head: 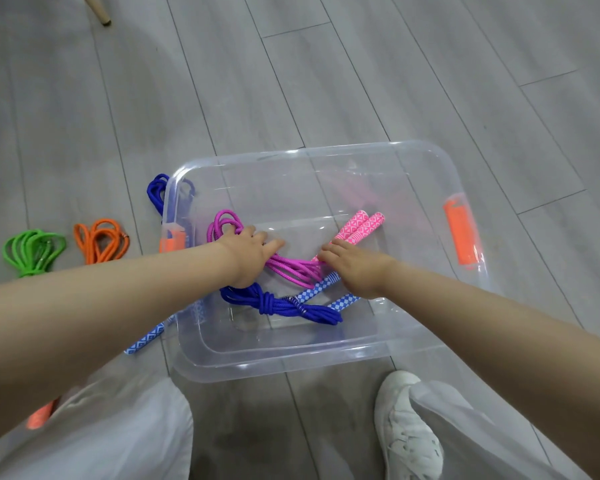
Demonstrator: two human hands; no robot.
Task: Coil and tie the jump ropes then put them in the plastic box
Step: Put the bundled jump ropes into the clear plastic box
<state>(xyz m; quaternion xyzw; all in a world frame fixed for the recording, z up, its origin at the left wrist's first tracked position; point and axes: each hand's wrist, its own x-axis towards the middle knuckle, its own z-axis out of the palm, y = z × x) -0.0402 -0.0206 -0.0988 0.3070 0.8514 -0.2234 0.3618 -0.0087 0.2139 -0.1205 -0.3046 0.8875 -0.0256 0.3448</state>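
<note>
A clear plastic box with orange latches stands on the floor. Inside it lies a magenta jump rope with two pink patterned handles. My left hand grips its coiled cords in the box, a loop sticking out behind the wrist. My right hand rests with fairly straight fingers where the cords meet the pink handles. In front of them a knotted blue jump rope with blue patterned handles lies on the box bottom.
Left of the box on the grey plank floor lie another blue rope with its handle, an orange rope and a green rope. My knees and a white shoe are just before the box. A chair leg stands far left.
</note>
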